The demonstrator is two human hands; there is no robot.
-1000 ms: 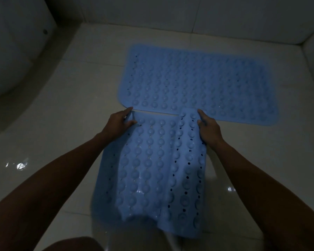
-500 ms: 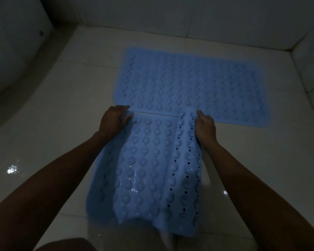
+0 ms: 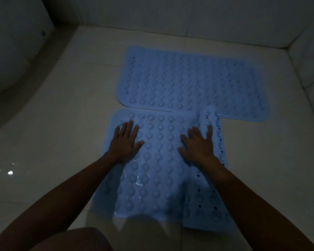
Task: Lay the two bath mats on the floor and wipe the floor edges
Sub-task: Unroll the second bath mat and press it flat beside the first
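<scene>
At the far left, well away from either hand, a curved white fixture (image 3: 16, 57) is seen against the wall, and pale floor tiles (image 3: 65, 124) stretch from it to the mats. The left hand (image 3: 125, 142) is laid flat on the near mat (image 3: 156, 169), fingers straight and spread, nothing clasped; the mat's far left corner lies just beyond its fingertips. Past that corner, the far mat (image 3: 192, 82) is spread crosswise and appears flat, its near edge almost touching the near mat's end. To the right, the right hand (image 3: 199, 144) is likewise pressed open-palmed, nothing gripped. Just beyond and right of its fingertips a raised ridge (image 3: 209, 116) is seen, where the near mat buckles and slightly overlaps the far mat.

The step in hand is judged to be flattening. It would be done well if the ridge were pushed outward toward the right edge, firm pressure being kept under the left palm so the mat is not dragged. The suction cups should then be seated row by row. The edges are not yet wiped.
</scene>
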